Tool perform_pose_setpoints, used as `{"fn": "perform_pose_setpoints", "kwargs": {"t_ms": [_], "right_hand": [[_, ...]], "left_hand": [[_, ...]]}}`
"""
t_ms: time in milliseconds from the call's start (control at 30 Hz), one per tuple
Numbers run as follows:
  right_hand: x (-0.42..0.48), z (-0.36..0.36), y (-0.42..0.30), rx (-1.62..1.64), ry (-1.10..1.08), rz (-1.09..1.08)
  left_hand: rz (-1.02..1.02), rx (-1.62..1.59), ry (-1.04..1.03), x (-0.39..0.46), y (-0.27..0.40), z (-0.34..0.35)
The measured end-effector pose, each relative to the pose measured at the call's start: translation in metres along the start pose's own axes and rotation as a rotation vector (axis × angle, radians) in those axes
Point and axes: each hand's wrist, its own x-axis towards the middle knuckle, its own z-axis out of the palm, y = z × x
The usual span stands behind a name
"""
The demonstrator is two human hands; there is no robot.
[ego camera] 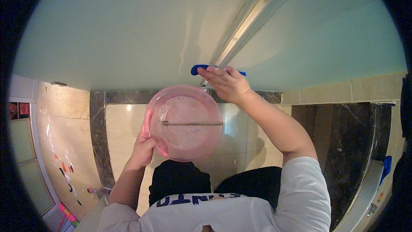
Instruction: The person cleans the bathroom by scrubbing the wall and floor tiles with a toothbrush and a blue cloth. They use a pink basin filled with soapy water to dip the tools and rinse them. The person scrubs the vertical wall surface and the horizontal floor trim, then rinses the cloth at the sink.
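My left hand point(145, 146) grips the rim of a translucent pink plastic basin point(185, 154) at the centre of the view. Cloudy, bubbly liquid appears to lie in it, and a thin brush or stick point(193, 123) rests across its inside, one end at the right wall. Above and to the right, my right hand point(223, 80) presses a blue cloth point(199, 69) against a frosted glass panel, over the lower part of a metal upright strip point(238, 37). The cloth sticks out on both sides of the hand; its middle is hidden under the palm and fingers.
The frosted glass panels point(122, 38) fill the upper view, above a dark marble sill point(128, 97). Beige floor tiles point(125, 122) lie below. A white basin or tub edge point(363, 193) stands at right, with a blue item point(385, 170) beside it. A glazed door frame point(40, 167) is at left.
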Motion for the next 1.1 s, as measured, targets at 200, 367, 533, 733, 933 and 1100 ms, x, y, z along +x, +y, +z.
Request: {"fn": "perform_pose_setpoints", "kwargs": {"t_ms": [200,367,533,733,933,1100], "right_hand": [[-0.043,0.055,-0.05,-0.038,-0.257,-0.155],[-0.048,0.075,-0.079,-0.117,-0.44,-0.342],[-0.055,0.088,-0.102,-0.117,-0.549,-0.38],[-0.074,0.069,-0.125,0.776,-0.854,0.054],[-0.095,-0.012,-0.128,1.78,-0.407,1.026],[-0.127,-0.02,-0.183,2.706,-0.066,1.698]], "left_hand": [[-0.044,0.039,0.011,-0.003,0.003,-0.004],[-0.087,-0.013,0.023,-0.006,0.001,-0.016],[-0.061,-0.029,0.041,0.001,-0.009,-0.015],[-0.115,0.049,0.008,0.012,-0.025,-0.016],[-0.137,0.084,-0.116,0.032,-0.054,-0.008],[-0.275,0.112,-0.304,0.059,-0.072,0.009]]}}
